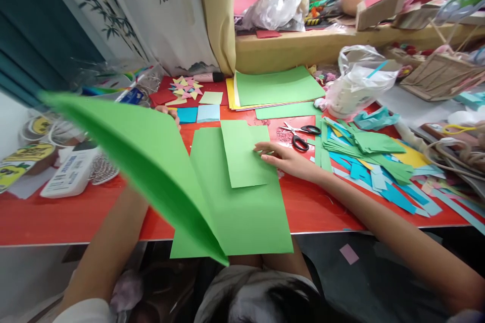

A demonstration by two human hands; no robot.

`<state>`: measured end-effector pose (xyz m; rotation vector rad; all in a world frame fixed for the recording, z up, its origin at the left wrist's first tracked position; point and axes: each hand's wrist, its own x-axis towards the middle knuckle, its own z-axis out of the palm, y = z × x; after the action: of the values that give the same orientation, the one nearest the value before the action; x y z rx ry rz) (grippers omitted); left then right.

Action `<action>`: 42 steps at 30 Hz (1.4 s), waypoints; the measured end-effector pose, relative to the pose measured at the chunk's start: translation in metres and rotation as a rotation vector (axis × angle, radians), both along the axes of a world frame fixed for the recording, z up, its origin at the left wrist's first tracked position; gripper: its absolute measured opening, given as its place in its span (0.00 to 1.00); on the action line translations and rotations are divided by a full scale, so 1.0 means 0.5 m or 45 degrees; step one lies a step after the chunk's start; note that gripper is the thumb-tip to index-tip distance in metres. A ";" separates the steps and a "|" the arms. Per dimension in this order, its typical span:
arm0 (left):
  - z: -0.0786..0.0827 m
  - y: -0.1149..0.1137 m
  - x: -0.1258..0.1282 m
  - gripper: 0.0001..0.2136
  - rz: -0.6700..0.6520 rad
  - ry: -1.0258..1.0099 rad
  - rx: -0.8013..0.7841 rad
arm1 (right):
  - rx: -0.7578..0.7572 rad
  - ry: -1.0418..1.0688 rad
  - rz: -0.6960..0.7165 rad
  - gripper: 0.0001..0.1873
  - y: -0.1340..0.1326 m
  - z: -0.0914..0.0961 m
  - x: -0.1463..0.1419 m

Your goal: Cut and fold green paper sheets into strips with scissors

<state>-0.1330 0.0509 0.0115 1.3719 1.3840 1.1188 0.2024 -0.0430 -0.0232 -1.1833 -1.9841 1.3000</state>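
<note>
Here, the small green paper (240, 161) lies flat on a big green sheet (250, 227), its long side pointing forward. The right hand (279, 158) is nearer, fingers a bit apart, with the paper leftward, under their tips. A lifted sheet (132, 146) hides most of the left hand (170, 114); I can't tell its grip.
</note>
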 end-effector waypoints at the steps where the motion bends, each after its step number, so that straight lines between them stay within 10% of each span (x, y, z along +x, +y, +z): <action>1: 0.001 0.001 0.002 0.13 0.008 -0.025 -0.029 | 0.003 0.003 0.002 0.25 -0.001 0.002 0.000; 7: -0.007 -0.037 0.043 0.09 0.116 -0.315 0.202 | -0.001 -0.018 -0.001 0.24 -0.003 0.005 -0.001; 19: -0.016 -0.040 0.084 0.05 0.079 -0.139 -0.014 | 0.279 0.076 0.180 0.27 -0.029 0.008 -0.014; 29: -0.037 -0.062 0.100 0.05 0.047 -0.185 -0.116 | -0.048 0.268 0.439 0.45 -0.059 -0.004 -0.023; 42: -0.040 -0.066 0.100 0.07 -0.030 -0.378 0.055 | -0.390 0.397 0.196 0.46 -0.049 -0.006 -0.022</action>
<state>-0.0829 0.0176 -0.0084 1.1928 1.1323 1.2851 0.1914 -0.0677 -0.0261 -0.8985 -1.7177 1.7966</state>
